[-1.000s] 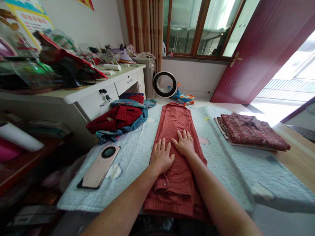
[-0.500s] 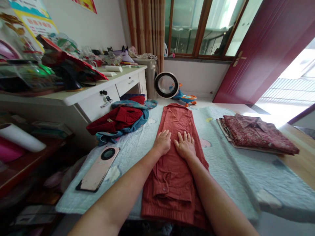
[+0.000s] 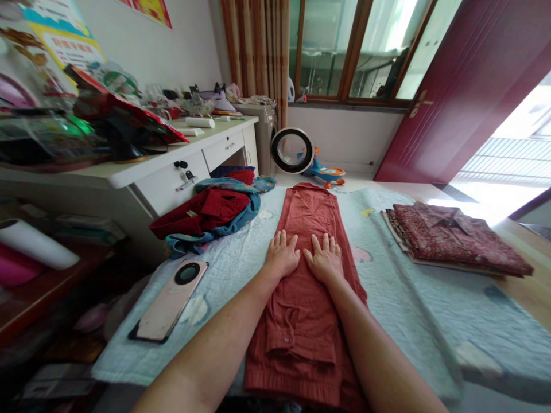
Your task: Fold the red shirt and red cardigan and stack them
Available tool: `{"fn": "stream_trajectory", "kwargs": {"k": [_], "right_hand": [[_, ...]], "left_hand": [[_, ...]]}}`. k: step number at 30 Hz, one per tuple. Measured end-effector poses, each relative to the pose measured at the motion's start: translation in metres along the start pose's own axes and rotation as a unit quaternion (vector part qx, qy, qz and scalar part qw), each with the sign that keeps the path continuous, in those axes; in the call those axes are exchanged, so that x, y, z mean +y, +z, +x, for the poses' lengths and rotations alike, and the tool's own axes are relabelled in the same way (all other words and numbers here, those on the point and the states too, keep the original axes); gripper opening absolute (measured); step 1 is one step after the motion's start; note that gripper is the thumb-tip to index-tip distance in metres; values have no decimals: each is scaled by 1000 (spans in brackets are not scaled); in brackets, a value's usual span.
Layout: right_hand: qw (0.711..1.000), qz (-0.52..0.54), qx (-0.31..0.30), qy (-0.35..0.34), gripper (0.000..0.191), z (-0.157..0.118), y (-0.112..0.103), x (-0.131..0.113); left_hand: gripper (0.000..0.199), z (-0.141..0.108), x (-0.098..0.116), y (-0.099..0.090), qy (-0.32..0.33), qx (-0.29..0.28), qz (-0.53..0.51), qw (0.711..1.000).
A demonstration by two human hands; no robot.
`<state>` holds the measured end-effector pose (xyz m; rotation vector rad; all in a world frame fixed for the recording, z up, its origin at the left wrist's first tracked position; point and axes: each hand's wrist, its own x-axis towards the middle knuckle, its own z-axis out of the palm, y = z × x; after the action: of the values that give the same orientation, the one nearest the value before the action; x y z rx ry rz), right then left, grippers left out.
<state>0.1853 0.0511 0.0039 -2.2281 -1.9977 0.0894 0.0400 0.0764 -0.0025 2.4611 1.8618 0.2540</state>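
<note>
A rust-red shirt [image 3: 307, 310] lies folded lengthwise into a long strip on a pale blue quilted cover [image 3: 387, 275]. Its collar points away from me, and a buttoned cuff lies on top near the hem. My left hand [image 3: 282, 255] rests flat on the left side of the shirt, fingers spread. Beside it my right hand [image 3: 325, 258] presses palm down on the right side, its fingers apart too. Neither hand grips the fabric.
At left lie a phone [image 3: 172, 301] and a crumpled pile of dark red clothes [image 3: 206, 212]. Folded patterned garments [image 3: 456, 238] are stacked at right. A cluttered white desk [image 3: 172, 178] borders the left side. Behind stand a washing machine [image 3: 262, 132] with its door open and a blue ride-on toy [image 3: 322, 170].
My left hand's fingers have spread and turned to point more straight ahead. My right hand stays nearly in place on the shirt. The view has shifted slightly.
</note>
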Motion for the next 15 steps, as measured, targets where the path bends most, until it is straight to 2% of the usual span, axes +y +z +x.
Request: {"fn": "stream_trajectory", "kwargs": {"k": [8, 15], "right_hand": [[1000, 8, 2, 11, 68, 1, 1, 0], [1000, 1, -20, 20, 69, 0, -4, -1]], "left_hand": [[66, -1, 4, -2, -50, -5, 6, 999], [74, -3, 3, 0, -67, 21, 6, 997]]}}
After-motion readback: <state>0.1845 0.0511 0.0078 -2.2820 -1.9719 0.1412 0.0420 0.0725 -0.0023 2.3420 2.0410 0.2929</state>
